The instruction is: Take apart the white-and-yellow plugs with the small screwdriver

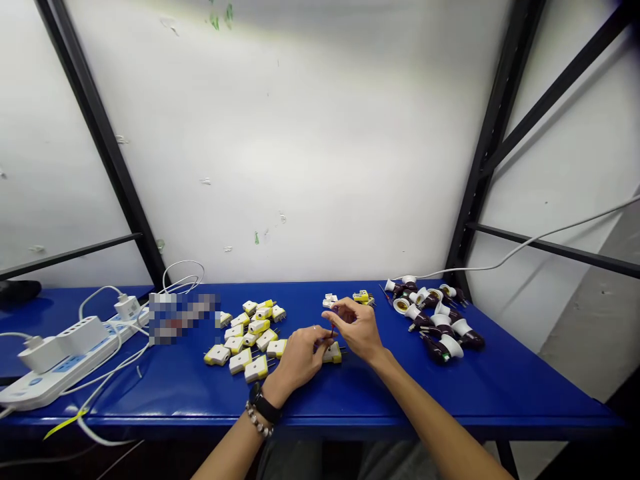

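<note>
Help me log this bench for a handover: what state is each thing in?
plug: lying flat, gripped by left hand.
right hand: fingers curled over the plug; grip unclear.
plug pile: loose, scattered, untouched.
lamp sockets: heaped, lying on sides.
power strip: chargers plugged in.

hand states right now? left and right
Left hand: closed on the white-and-yellow plug on the blue table.
Right hand: curled over that plug, beside a thin red piece; grip cannot be told.
</note>
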Demonstrator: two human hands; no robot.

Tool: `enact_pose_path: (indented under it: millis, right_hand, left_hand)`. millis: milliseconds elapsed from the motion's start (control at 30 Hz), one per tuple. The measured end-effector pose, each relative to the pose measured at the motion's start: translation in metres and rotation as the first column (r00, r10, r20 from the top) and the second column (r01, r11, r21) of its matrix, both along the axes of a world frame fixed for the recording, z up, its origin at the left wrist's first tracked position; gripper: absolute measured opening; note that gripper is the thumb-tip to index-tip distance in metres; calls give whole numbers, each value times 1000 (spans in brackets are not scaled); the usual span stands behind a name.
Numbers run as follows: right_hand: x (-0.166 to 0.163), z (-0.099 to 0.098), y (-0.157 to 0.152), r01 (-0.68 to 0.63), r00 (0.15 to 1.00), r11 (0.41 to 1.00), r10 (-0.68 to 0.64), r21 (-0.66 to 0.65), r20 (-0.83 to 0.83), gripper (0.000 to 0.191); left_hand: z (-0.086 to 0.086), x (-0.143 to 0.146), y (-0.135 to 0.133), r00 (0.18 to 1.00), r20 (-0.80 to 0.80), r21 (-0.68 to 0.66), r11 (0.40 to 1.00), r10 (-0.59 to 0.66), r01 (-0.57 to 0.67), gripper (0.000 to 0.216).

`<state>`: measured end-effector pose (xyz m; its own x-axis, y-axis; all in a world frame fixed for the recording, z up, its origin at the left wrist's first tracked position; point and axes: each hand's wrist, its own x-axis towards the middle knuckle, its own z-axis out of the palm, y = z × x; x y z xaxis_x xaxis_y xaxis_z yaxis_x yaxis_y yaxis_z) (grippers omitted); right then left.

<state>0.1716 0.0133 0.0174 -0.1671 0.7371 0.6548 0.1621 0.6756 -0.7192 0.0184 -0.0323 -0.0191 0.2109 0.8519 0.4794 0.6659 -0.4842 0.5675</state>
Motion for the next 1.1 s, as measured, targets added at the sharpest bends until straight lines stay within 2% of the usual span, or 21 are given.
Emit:
enact_pose_path:
  millis: [167,267,333,433,533,667,833,1033,1100]
  right_hand:
    - [-1,0,-2,-15,1000,1000,15,12,26,20]
    - [1,1,-4,-86,993,996,87,-16,75,28]
    - [2,2,-4,-108,989,993,112,-43,93,24]
    - [2,2,-4,-62,995,997,65,-45,81,16]
    - [3,3,-3,-21,998,999,22,-26,63,16]
    - [3,4,-2,-79,994,996,83,-49,76,18]
    - [0,3,-1,-60,996,996,63,-65,55,14]
    - [7,5,6,-26,1000,995,24,-99,-13,28]
    - [16,10,14,33,999,994,-37,-99,-38,39]
  left_hand:
    - [1,1,2,999,-2,-27,999,46,-46,10]
    - [1,0,3,999,-12,-24,999,40,-41,15]
    - [1,-1,3,999,-14,-21,999,29,-30,16]
    - [1,-2,2,1000,-18,-20,1000,6,-6,18]
    - [2,-2,1,1000,-22,-19,1000,-13,13,19]
    - [1,-3,2,999,-25,-16,999,-32,31,21]
    - [-1,-3,3,999,-27,-21,999,-37,36,21]
    - [7,-3,-3,996,-85,-28,1000,2,-5,19]
    - [10,-4,-7,989,-146,-38,999,15,-20,29]
